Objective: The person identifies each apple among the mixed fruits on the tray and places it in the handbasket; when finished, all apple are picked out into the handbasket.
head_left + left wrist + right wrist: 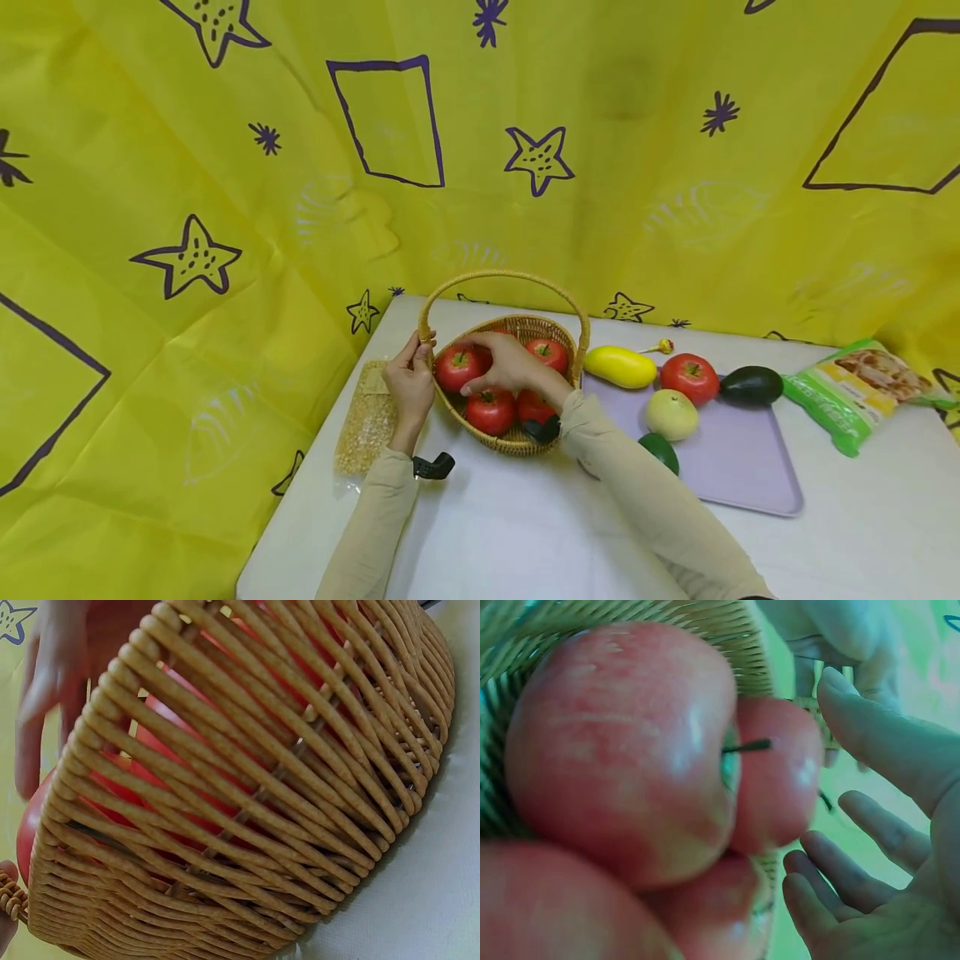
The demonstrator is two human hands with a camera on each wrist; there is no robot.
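Note:
A wicker basket [517,448] with a tall arched handle [504,274] stands on the table, holding several red apples [491,412]. My left hand [410,390] pinches the handle's left base, near the rim. Over the basket reaches my right hand [508,363], thumb and fingers spread above the apples and beside the leftmost apple [455,369]. In the right wrist view a gap shows between that hand [885,885] and the nearest apple [776,776], and nothing is in its grasp. Through the weave in the left wrist view, red apples [180,735] show partly hidden.
Right of the basket, a lilac tray [738,467] bears a yellow mango-like fruit [620,367], a red apple [688,379], a pale green round fruit [672,415] and dark green produce [751,387]. A green food packet [862,387] lies farther right; a bag of yellow grains [367,421] lies left.

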